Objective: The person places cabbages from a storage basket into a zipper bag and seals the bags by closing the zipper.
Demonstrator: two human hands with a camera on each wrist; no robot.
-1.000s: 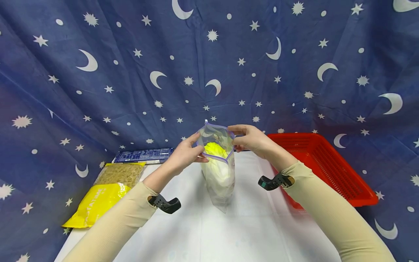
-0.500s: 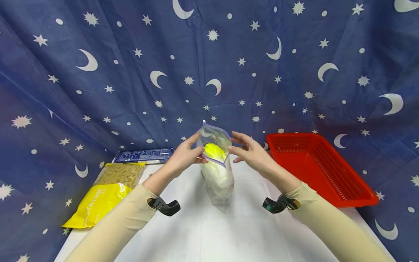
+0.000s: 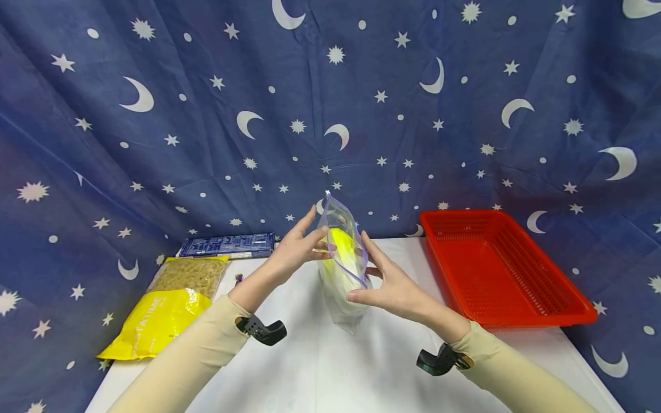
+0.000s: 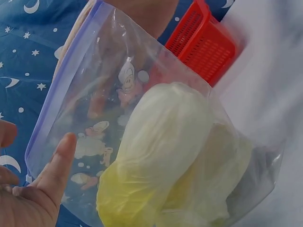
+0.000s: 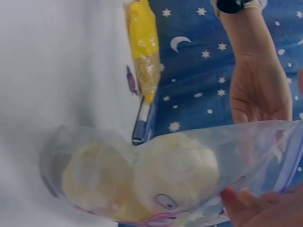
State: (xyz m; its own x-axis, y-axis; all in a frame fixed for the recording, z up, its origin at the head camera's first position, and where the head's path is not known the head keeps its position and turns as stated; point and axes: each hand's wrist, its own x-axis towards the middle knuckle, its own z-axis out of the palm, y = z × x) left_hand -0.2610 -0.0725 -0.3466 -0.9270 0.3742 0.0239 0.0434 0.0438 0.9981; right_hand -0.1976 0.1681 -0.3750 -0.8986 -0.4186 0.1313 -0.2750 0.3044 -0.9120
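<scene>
A clear zip bag [image 3: 343, 312] with a purple rim stands upright on the white table [image 3: 330, 373]. Inside it is a pale yellow-green cabbage [image 3: 341, 242], also seen in the wrist views as cabbage [image 4: 175, 156] and cabbage [image 5: 170, 172]. My left hand [image 3: 294, 252] lies against the bag's upper left side with straight fingers, its thumb [image 4: 64, 153] resting on the plastic. My right hand [image 3: 392, 287] presses flat against the bag's right side, lower down. The printed bag wall [image 4: 104, 94] is between the hands, and the bag's mouth looks narrow.
A red plastic basket [image 3: 506, 269] stands to the right on the table. At the left lie a yellow pasta packet [image 3: 165, 304] and a blue box [image 3: 227, 245], with a small purple scrap [image 3: 238, 279] near them. A starry blue cloth [image 3: 206, 115] hangs behind.
My right hand let go of the bag's rim and came down to its right side. The bag's mouth went from spread wide to narrow. The left hand stayed put.
</scene>
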